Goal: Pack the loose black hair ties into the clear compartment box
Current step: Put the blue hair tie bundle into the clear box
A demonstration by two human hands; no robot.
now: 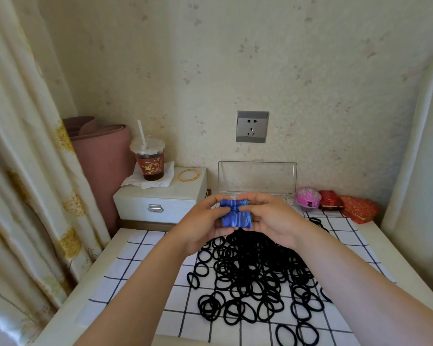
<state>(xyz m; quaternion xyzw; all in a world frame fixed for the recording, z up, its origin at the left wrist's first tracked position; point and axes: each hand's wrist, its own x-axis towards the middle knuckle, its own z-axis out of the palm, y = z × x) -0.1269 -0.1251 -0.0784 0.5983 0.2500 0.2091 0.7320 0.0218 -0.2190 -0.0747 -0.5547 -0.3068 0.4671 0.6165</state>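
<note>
A large heap of loose black hair ties (pixel 250 278) lies spread on the white checked cloth (pixel 140 265). Behind it stands the clear compartment box, its lid (pixel 257 178) raised upright against the wall; the box's base is mostly hidden behind my hands. My left hand (pixel 200 226) and my right hand (pixel 273 218) are raised above the heap. Together they pinch a small blue patterned cloth item (pixel 235 213) between thumbs and fingers. No hair tie is in either hand.
A white drawer box (pixel 160 196) at the back left carries a drink cup with a straw (pixel 149 158) and gold bangles (pixel 188 175). A pink case (pixel 308 198) and red boxes (pixel 348 206) sit at the back right. A curtain (pixel 23 171) hangs left.
</note>
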